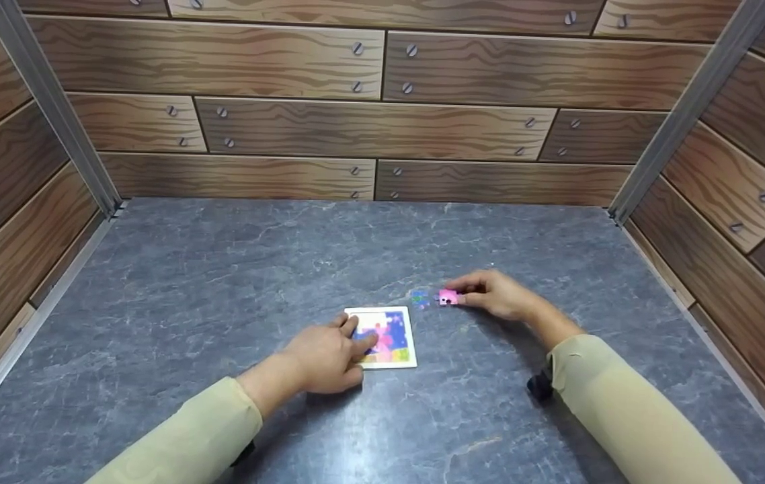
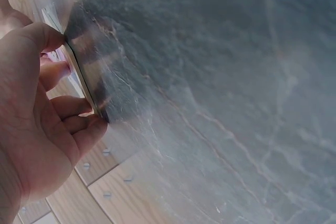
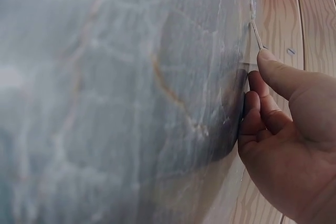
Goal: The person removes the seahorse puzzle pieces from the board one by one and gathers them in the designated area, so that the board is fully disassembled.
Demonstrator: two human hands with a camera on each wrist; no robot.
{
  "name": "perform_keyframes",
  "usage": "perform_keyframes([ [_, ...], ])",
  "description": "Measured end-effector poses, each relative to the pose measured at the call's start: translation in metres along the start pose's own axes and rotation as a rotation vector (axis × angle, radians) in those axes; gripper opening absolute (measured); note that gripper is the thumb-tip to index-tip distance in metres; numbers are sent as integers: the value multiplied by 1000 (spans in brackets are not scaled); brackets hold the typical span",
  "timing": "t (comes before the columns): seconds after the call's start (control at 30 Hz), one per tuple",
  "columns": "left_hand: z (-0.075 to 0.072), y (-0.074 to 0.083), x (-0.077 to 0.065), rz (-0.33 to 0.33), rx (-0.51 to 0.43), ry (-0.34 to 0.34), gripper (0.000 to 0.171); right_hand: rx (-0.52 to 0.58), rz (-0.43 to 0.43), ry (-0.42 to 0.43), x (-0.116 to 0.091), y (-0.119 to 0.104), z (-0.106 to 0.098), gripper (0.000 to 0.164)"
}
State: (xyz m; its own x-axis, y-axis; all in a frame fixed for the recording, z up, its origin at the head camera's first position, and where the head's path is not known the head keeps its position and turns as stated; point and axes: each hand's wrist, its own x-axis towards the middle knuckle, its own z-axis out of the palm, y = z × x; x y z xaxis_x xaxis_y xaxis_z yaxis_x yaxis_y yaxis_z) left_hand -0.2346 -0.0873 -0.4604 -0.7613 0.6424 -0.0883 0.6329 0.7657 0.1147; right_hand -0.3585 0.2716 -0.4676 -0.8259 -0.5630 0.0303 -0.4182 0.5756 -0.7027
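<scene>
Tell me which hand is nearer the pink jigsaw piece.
Right. The right hand pinches the pink jigsaw piece at its right side; the left hand is farther off, touching the left side of the white-framed jigsaw puzzle.

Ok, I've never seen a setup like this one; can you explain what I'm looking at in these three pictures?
There is no machine here: a person works with two bare hands. The wide picture comes from a camera on the head, looking forward and down. The other two come from cameras on the wrists, each showing that hand up close.

On the grey marbled surface lies a white-framed picture puzzle. The left hand holds it at its edge, with a finger on the picture. The right hand pinches a pink puzzle piece. Beside that, something bluish lies loose, probably more puzzle pieces.
</scene>
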Motion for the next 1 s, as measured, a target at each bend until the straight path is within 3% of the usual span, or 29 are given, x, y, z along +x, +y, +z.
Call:
perform_keyframes([
  [1.0,2,0,-2,13,-18,41,60,-67,-8,39,-1,4,3,31],
])
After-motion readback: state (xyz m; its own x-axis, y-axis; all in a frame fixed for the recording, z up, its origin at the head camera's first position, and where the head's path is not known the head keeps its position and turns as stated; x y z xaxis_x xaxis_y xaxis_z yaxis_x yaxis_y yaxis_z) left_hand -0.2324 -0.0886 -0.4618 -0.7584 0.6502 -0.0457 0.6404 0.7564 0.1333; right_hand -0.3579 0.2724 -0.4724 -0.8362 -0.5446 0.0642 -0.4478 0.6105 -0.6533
